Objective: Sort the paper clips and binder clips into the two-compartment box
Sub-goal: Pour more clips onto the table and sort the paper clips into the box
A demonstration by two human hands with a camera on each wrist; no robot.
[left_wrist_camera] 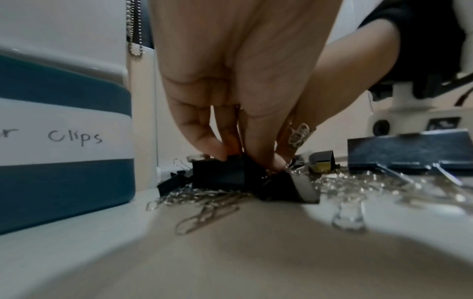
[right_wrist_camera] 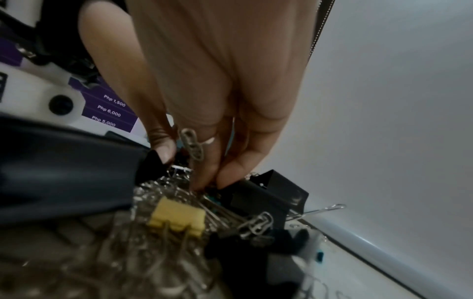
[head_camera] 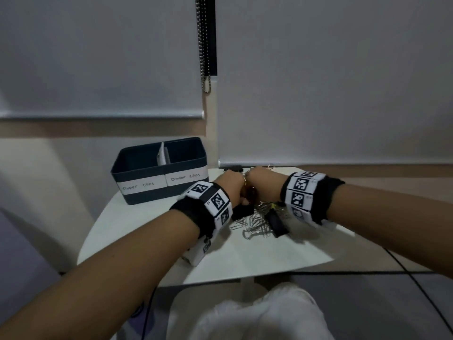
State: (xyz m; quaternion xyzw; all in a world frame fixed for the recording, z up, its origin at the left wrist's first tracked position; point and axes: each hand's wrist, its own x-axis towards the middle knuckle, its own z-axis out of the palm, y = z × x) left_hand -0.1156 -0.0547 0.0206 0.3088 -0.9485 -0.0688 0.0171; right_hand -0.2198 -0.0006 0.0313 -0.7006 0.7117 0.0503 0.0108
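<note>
A dark blue two-compartment box [head_camera: 157, 195], labelled "Paper clips" on the left and "Binder clips" on the right, stands at the table's back left. A pile of silver paper clips [head_camera: 255, 224] mixed with binder clips lies right of it. My left hand [head_camera: 232, 186] pinches a black binder clip [left_wrist_camera: 222, 174] in the pile between thumb and fingers [left_wrist_camera: 212, 149]. My right hand [head_camera: 262, 179], wearing a ring, reaches its fingertips [right_wrist_camera: 202, 184] into the pile beside another black binder clip [right_wrist_camera: 266, 194]. Whether it grips anything is hidden. A yellow binder clip [right_wrist_camera: 179, 218] lies close by.
The small white table [head_camera: 245, 253] ends near my knees. Roller blinds hang right behind the pile, with a bottom rail [head_camera: 318, 163] and a bead chain [head_camera: 206, 45]. A large black binder clip [left_wrist_camera: 409, 149] lies at the pile's right. A black cable [head_camera: 404, 268] runs along the floor.
</note>
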